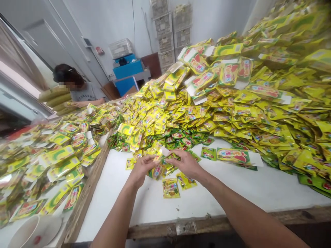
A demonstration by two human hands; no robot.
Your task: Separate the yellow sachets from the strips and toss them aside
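Note:
My left hand (141, 169) is closed on a small yellow carton (160, 153) whose white end flap stands up. My right hand (185, 163) meets it from the other side, its fingers pinching a dark green sachet (172, 157) at the carton's end. How far the sachet reaches into the carton is hidden by the fingers. Just below the hands, a yellow sachet (170, 188) lies flat on the white tabletop (207, 193), with another yellow sachet (186, 181) beside it. To the right rest a green sachet (208, 153) and a flat printed carton (232, 156) with its flap out.
A tall heap of yellow sachets (248, 113) rises behind, with loose cartons (201, 79) on top. Past a wooden divider (89, 187), many cartons (58, 155) cover the left section. A white bucket (33, 232) stands front left. Another person (85, 91) sits at the far left.

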